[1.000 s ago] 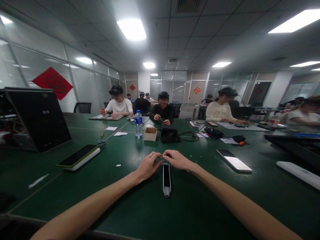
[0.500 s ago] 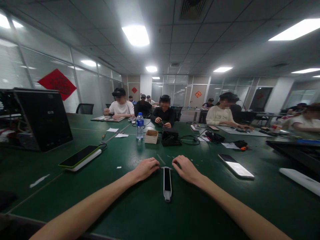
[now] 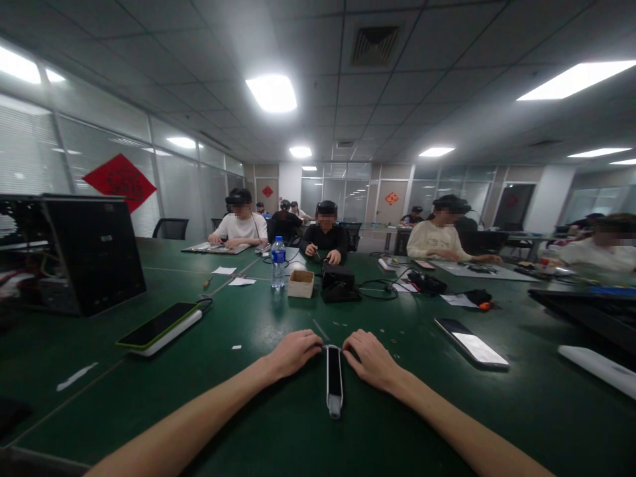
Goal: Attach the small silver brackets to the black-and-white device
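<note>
Green table. Left: computer case, wires showing; near it, a green-edged phone atop a white slab. Centre: blue-capped bottle, upright — just left of a small box. Right: second phone, partly bright — glare or lit screen, cannot tell. Opposite: seated person in black.

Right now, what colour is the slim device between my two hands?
The slim device is black on top, with a whitish rim, shown in the head view.

Green table under slim device, bottle
</note>
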A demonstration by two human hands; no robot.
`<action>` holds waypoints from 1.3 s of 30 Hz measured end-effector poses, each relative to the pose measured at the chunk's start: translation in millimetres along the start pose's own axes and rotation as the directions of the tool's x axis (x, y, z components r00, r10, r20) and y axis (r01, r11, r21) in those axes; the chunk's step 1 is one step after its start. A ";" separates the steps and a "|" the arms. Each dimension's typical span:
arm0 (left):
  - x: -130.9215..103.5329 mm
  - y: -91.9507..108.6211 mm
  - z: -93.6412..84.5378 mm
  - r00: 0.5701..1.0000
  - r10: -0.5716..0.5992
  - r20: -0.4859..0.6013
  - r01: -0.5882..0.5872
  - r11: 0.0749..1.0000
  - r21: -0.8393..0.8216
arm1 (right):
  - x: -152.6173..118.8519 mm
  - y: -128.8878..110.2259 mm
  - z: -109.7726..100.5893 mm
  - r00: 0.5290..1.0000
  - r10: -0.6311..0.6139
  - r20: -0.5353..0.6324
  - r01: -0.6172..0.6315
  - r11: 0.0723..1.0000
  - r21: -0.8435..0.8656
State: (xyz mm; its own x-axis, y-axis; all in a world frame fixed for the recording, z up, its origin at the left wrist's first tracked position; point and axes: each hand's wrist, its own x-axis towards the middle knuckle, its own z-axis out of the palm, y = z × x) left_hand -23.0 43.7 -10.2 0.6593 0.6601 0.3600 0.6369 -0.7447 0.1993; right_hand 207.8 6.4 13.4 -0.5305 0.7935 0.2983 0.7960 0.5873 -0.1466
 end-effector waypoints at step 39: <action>4.2 17.5 -2.1 0.998 -0.056 0.027 0.051 0.988 0.145 | -1.2 2.0 10.1 0.997 -0.020 -0.076 0.016 0.999 -0.052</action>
State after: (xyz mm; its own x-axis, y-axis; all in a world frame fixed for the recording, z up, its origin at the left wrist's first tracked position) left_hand -10.0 33.3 -3.2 0.6333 0.7030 0.3236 0.7210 -0.6879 0.0836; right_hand 207.1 8.2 3.2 -0.5229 0.7671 0.3718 0.8014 0.5910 -0.0924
